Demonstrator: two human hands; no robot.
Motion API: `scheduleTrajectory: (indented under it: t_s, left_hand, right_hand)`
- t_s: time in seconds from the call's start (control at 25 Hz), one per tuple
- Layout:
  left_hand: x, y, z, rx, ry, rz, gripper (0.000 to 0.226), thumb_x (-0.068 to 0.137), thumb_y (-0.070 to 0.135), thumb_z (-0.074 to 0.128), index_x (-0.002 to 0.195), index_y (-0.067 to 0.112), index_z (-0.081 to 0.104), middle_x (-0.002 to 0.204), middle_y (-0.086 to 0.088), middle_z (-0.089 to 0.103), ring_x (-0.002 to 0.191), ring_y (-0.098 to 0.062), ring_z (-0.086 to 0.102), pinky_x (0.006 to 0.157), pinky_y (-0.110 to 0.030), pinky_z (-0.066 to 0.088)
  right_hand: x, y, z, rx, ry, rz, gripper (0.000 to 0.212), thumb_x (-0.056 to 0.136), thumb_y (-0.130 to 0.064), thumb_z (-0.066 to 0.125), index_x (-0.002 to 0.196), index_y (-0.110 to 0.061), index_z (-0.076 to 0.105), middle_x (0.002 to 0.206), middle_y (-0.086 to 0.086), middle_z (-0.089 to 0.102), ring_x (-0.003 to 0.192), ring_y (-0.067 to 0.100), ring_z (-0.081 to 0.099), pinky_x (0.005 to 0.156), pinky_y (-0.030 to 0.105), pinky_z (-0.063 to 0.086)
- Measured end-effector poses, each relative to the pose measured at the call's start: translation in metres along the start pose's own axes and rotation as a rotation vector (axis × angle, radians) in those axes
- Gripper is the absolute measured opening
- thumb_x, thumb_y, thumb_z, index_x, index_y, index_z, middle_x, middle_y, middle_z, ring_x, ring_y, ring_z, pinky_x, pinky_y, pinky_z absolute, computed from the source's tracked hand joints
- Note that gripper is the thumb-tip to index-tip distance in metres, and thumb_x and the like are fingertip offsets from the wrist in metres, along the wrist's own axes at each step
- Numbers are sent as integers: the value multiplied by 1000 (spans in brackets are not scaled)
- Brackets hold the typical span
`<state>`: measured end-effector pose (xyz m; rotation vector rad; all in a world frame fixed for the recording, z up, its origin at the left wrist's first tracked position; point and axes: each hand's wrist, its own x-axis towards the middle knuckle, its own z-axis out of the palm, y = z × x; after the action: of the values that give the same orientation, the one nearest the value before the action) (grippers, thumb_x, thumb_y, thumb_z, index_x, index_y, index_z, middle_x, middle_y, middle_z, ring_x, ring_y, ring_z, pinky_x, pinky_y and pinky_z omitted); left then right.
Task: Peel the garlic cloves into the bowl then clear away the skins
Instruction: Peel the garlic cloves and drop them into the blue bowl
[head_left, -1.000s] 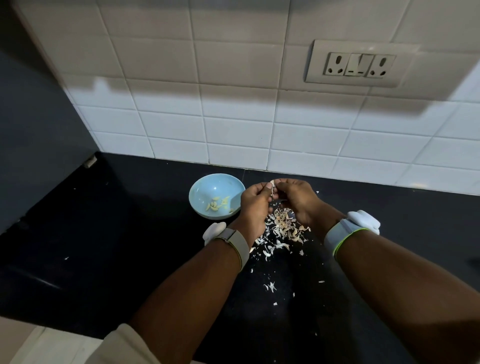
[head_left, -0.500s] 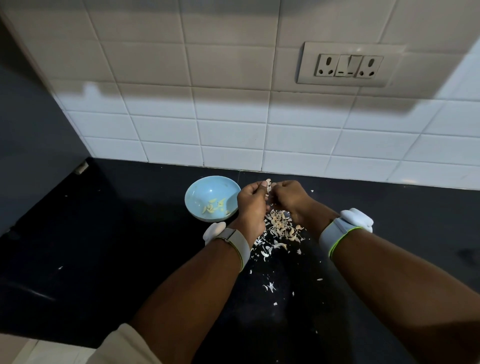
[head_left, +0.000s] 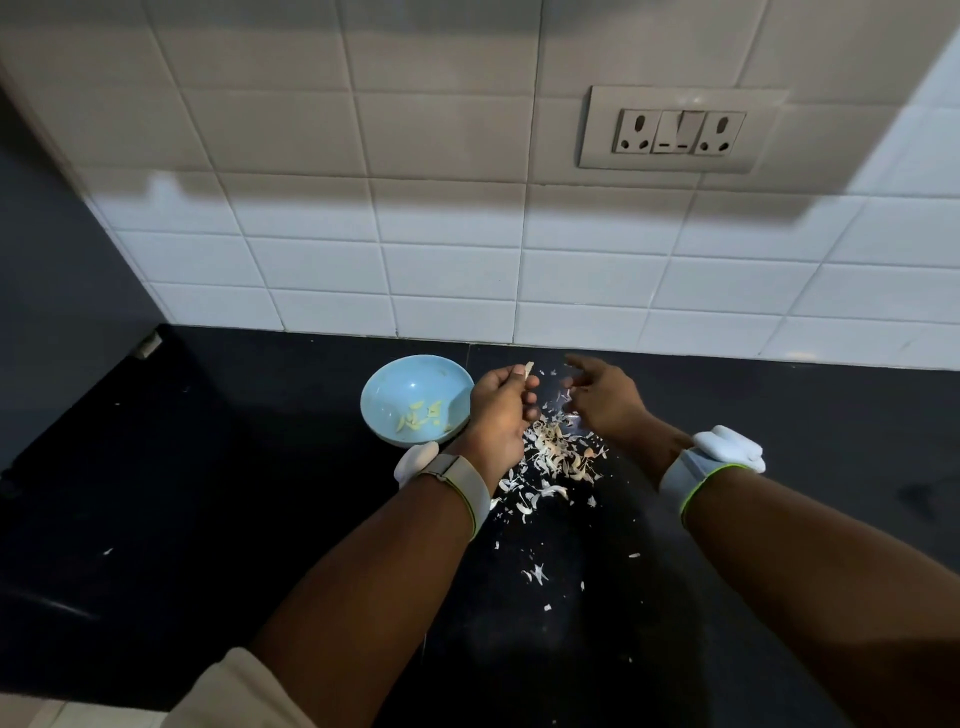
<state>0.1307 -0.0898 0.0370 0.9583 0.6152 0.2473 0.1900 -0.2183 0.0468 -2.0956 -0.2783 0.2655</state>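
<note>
Above the skins on the dark tabletop, the left hand pinches a garlic clove beside the bowl; the right hand has its fingers loosely spread, holding nothing.

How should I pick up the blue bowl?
Grip the blue bowl by its far-left rim, coming from the left. The rim is thin and open there; the left hand, holding a garlic clove, crowds its right side.
</note>
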Motion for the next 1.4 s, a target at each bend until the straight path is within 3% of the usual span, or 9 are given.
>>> scheduleTrajectory:
  t_s: [0.12, 0.32, 0.52, 0.64, 0.8, 0.92, 1.08, 1.24, 1.4]
  left_hand:
    - [-2, -5, 8, -30, -50, -12, 14, 107, 10, 49, 96, 11, 57, 73, -3, 54, 53, -8, 42, 43, -18, 31]
    - [-3, -9, 14, -1, -35, -3, 18, 107, 9, 48, 92, 12, 58, 68, -2, 50, 50, -6, 40, 40, -17, 30]
    - [-3, -10, 9, 236, 47, 33, 18, 105, 9, 45, 112, 16, 61, 81, 1, 57, 54, -4, 50, 45, -21, 34]
    - [-8, -7, 8, 285, 28, 106, 15, 103, 30, 58, 98, 20, 67, 80, 7, 60, 64, -6, 52, 50, -21, 37]
    - [-10, -10, 11, 263, -6, 110, 12, 99, 25, 67, 91, 18, 73, 69, 11, 66, 57, 0, 53, 46, -18, 36]
    - [-8, -13, 11, 246, 13, 97, 13, 100, 21, 63, 92, 16, 71, 73, 6, 66, 62, -5, 49, 47, -19, 34]
    - [-10, -12, 11, 243, 15, 126, 15, 101, 16, 60, 90, 12, 69, 69, 3, 63, 51, 1, 50, 45, -16, 35]
    - [-10, -12, 11, 268, 18, 131, 18, 100, 25, 63, 85, 17, 71, 70, 6, 62, 54, -1, 50, 45, -18, 35]
    - [-7, -14, 10, 300, 15, 173, 20, 100, 20, 63, 81, 17, 67, 68, 7, 61, 54, 0, 50, 48, -18, 36]
  right_hand:
    - [-5, -5, 7, 208, -101, -86, 23, 101, -13, 60, 116, -20, 76, 96, 1, 78, 84, 15, 72, 63, 20, 54]
    - [-14, -10, 10, 473, -83, -102, 16, 97, -8, 68, 111, -2, 75, 89, 11, 74, 75, 13, 68, 62, 23, 54]
    - [-6, -2, 6, 365, 1, -121, 12, 102, -14, 63, 108, -8, 70, 92, 13, 77, 76, 20, 70, 67, 33, 57]
    - [-7, 1, 3, 210, 16, -191, 15, 102, -16, 63, 112, -15, 75, 91, 5, 77, 75, 15, 70, 69, 29, 58]
    - [-10, 1, -1, 92, -6, -259, 20, 101, -20, 63, 114, -25, 78, 95, -10, 77, 78, 3, 69, 71, 21, 55]
    - [-9, 1, -1, 52, 7, -277, 20, 102, -18, 61, 108, -24, 79, 86, -8, 77, 71, 5, 67, 72, 30, 58]
    - [-9, 0, 0, 4, -18, -298, 19, 102, -19, 60, 102, -22, 79, 74, -9, 73, 63, 8, 63, 67, 36, 57]
    - [-7, 0, -1, -64, 17, -338, 17, 101, -21, 62, 102, -23, 79, 80, -13, 73, 67, 3, 65, 70, 32, 58]
    - [-7, 3, -1, -144, -24, -379, 18, 101, -23, 61, 102, -26, 79, 81, -12, 74, 70, 13, 69, 71, 40, 60]
